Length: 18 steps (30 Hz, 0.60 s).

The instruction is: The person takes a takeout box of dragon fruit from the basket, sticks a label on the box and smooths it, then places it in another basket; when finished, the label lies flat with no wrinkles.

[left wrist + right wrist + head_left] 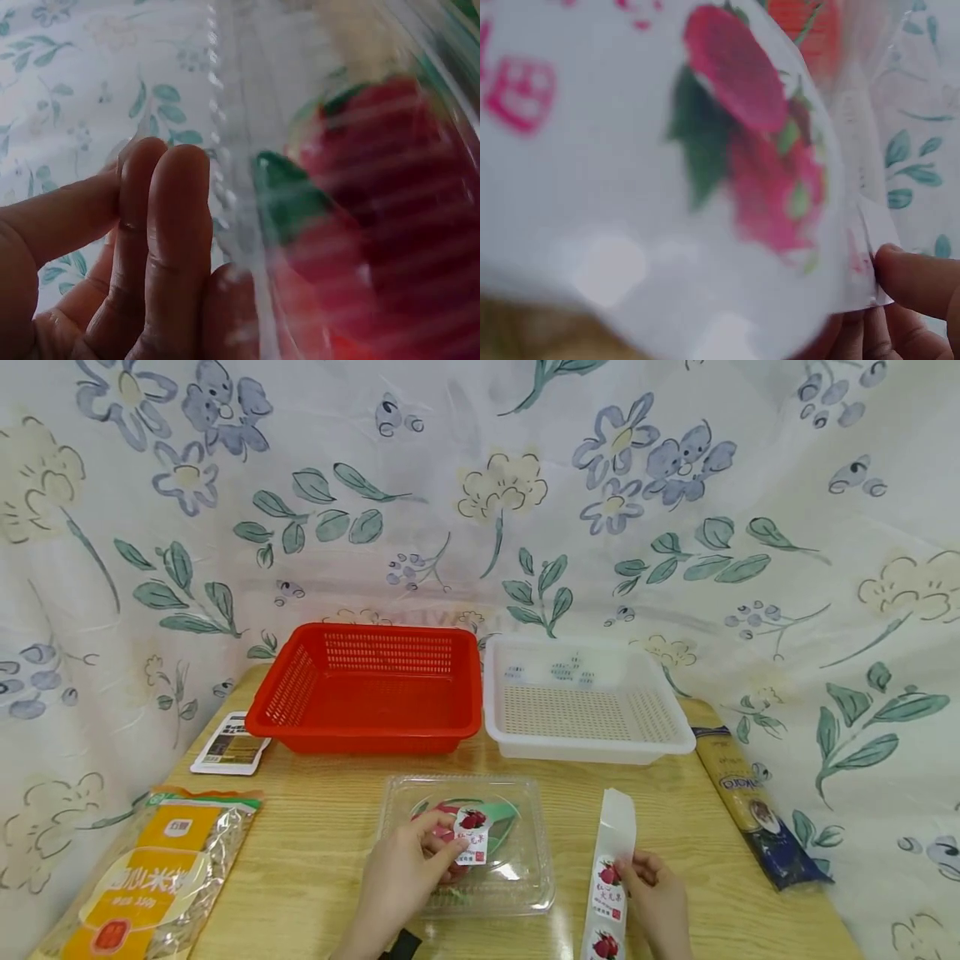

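Fruit sticker (471, 837) in white and red is showing over a clear box (525, 902), which is sitting midway between the left and right edges of the worktop (315, 835). The left hand (412, 860) is pinching the sticker by its side, so that grip is nearly closed, with the sticker in it. I am not able to tell if the sticker is touching the box. Red and green fruit (405, 225) is lying inside the box.

The right hand (657, 893) is pinching a sticker strip (609, 885) by its side, so that grip is nearly closed too. The strip is lying between the box and the right edge, and 2 printed stickers are showing on it.

Near the far edge, a red basket (363, 743) is standing left of a white basket (592, 748). A flat pack (231, 747) is lying near the far left corner. A yellow bag (150, 877) is resting along the left edge, and a blue and gold bag (757, 810) is lying by the right edge. Flowery cloth (450, 535) is hanging behind the far edge.
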Motion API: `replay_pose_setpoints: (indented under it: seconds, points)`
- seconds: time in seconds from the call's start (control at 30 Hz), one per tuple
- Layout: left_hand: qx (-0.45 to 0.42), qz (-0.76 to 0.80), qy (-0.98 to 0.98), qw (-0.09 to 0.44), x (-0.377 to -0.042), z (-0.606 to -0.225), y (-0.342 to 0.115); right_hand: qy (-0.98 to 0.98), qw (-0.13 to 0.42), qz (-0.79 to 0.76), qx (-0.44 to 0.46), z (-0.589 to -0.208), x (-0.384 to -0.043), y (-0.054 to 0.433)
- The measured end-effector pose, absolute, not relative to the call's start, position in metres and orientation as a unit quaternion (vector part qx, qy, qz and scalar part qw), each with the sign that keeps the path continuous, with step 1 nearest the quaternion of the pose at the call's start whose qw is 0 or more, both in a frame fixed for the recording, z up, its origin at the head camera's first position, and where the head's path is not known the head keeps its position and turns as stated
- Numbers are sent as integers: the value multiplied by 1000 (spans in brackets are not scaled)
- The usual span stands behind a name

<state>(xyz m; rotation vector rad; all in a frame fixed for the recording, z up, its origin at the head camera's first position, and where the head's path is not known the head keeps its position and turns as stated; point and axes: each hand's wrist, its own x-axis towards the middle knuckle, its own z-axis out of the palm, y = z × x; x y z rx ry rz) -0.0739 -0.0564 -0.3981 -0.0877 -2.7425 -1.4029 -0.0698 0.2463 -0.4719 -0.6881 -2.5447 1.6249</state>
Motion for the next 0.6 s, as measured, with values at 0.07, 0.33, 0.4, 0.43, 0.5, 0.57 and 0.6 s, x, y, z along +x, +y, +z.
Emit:
replay_pose_setpoints:
  seconds: [0.07, 0.33, 0.4, 0.43, 0.5, 0.57, 0.6]
  points:
    - [-31, -421, -905, 49, -76, -400, -57, -835, 17, 505, -217, -480, -71, 249]
    - [-30, -314, -943, 104, -81, -410, -55, -875, 15, 454, -167, -490, -75, 251]
    - [-28, -288, -950, 112, -81, -412, -54, -886, 19, 437, -154, -490, -76, 250]
    - [-29, -280, -952, 118, -81, -412, -53, -891, 21, 429, -149, -490, -77, 249]
    - [-28, -277, -953, 117, -81, -412, -51, -897, 26, 419, -140, -490, -78, 249]
    - [-28, -274, -953, 122, -80, -412, -48, -898, 29, 418, -136, -491, -79, 248]
    - [-27, -272, -953, 127, -80, -412, -46, -899, 32, 415, -135, -492, -80, 249]
